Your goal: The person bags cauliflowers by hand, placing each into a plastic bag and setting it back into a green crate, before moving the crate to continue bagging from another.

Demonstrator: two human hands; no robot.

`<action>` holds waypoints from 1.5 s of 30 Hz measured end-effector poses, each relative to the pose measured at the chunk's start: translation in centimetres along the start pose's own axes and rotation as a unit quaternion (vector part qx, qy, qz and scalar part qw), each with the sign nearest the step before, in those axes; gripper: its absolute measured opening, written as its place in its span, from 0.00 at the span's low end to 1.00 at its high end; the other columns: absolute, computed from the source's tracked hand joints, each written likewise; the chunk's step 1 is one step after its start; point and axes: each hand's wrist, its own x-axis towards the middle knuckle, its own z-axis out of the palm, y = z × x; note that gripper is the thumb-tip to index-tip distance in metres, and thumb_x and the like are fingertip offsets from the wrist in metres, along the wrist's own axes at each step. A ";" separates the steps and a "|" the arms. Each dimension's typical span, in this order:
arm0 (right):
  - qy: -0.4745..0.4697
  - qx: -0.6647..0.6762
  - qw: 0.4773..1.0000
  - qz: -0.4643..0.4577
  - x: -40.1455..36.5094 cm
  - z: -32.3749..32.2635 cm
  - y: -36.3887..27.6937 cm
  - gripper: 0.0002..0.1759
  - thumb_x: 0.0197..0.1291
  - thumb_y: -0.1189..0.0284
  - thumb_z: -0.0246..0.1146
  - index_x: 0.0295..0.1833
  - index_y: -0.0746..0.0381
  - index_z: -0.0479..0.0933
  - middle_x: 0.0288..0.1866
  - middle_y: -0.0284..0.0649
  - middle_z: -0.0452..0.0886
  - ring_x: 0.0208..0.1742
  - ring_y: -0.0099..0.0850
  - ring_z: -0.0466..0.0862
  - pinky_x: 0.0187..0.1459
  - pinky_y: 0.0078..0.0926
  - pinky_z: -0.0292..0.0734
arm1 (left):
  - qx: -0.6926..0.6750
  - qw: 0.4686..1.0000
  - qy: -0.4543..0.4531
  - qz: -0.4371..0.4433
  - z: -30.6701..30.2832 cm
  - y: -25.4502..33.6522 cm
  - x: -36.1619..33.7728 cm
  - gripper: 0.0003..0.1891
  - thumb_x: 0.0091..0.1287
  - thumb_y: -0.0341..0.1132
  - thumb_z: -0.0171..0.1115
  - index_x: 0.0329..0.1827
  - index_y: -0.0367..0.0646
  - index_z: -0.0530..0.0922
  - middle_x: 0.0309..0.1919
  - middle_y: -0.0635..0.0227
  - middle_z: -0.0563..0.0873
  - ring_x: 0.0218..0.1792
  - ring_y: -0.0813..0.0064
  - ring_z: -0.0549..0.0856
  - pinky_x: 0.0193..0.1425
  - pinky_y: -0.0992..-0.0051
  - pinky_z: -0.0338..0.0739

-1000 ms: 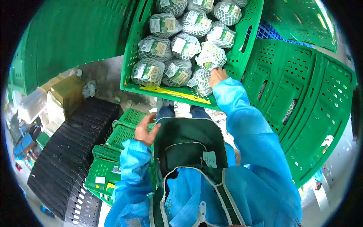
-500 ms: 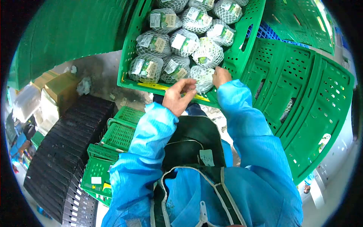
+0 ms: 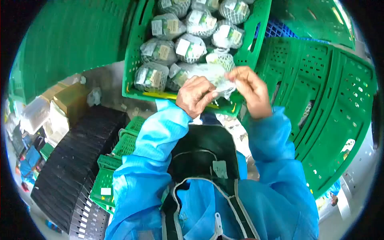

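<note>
My left hand [image 3: 196, 96] is closed with curled fingers at the near side of a net-wrapped produce pack [image 3: 214, 74] in whitish, clear plastic. My right hand [image 3: 252, 90] pinches the loose edge of that plastic between thumb and fingers. The pack is blurred, and its contents are partly hidden. It is over the near right corner of a green crate [image 3: 129, 76]. Just behind it sits an unlabelled netted pack [image 3: 222, 60] showing pale green. Several labelled netted packs [image 3: 152, 78] fill the rest of the crate in rows.
Stacked green crates [image 3: 320, 116] stand close on the right, and a tall green crate wall [image 3: 72, 44] is at the upper left. Below left are a black stack of crates [image 3: 76, 156] and smaller green baskets [image 3: 124, 144]. Cardboard boxes [image 3: 72, 98] lie farther left.
My right hand has moved right and turned, now pinching plastic at the pack's edge. My left hand has shifted slightly, its fingers now on the pack. The plastic looks stretched between both hands.
</note>
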 end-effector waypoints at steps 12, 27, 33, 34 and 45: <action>-0.033 0.152 0.986 0.066 -1.3 3.7 -0.5 0.08 0.67 0.68 0.52 0.37 0.60 0.66 0.20 0.31 0.70 0.19 0.17 0.70 0.20 0.13 0.62 | -0.068 0.993 0.067 -0.072 1.4 -1.4 -1.1 0.11 0.53 0.25 0.60 0.40 0.42 0.75 0.34 0.62 0.80 0.37 0.66 0.79 0.44 0.72 0.72; -0.040 -0.011 0.997 0.058 0.7 2.8 3.8 0.03 0.57 0.76 0.61 0.34 0.63 0.73 0.28 0.32 0.76 0.31 0.24 0.76 0.37 0.22 0.69 | -0.406 0.830 0.265 -0.274 -0.4 -4.3 -2.9 0.10 0.64 0.33 0.55 0.47 0.40 0.73 0.39 0.69 0.79 0.42 0.79 0.74 0.50 0.78 0.66; 0.013 0.346 0.910 0.226 -0.2 3.7 3.6 0.03 0.62 0.72 0.57 0.39 0.60 0.72 0.27 0.28 0.73 0.29 0.19 0.73 0.35 0.19 0.68 | -0.230 0.933 0.175 -0.215 1.8 0.0 -3.4 0.42 0.54 0.39 0.67 0.69 0.38 0.53 0.61 0.54 0.66 0.63 0.62 0.65 0.68 0.63 0.56; 0.058 0.418 0.877 0.231 -0.3 3.9 2.3 0.04 0.65 0.70 0.54 0.38 0.58 0.71 0.22 0.26 0.67 0.23 0.17 0.67 0.30 0.19 0.65 | -0.099 0.963 0.132 -0.215 2.6 -2.0 -4.8 0.41 0.51 0.31 0.69 0.67 0.39 0.57 0.61 0.56 0.66 0.63 0.62 0.66 0.65 0.64 0.61; -0.121 0.496 0.842 0.174 -4.9 2.0 -3.6 0.08 0.64 0.74 0.53 0.31 0.59 0.65 0.21 0.30 0.64 0.18 0.17 0.60 0.20 0.15 0.55 | -0.390 0.828 0.136 -0.378 2.6 0.2 -2.7 0.25 0.63 0.37 0.58 0.62 0.43 0.64 0.55 0.63 0.73 0.54 0.68 0.73 0.58 0.67 0.68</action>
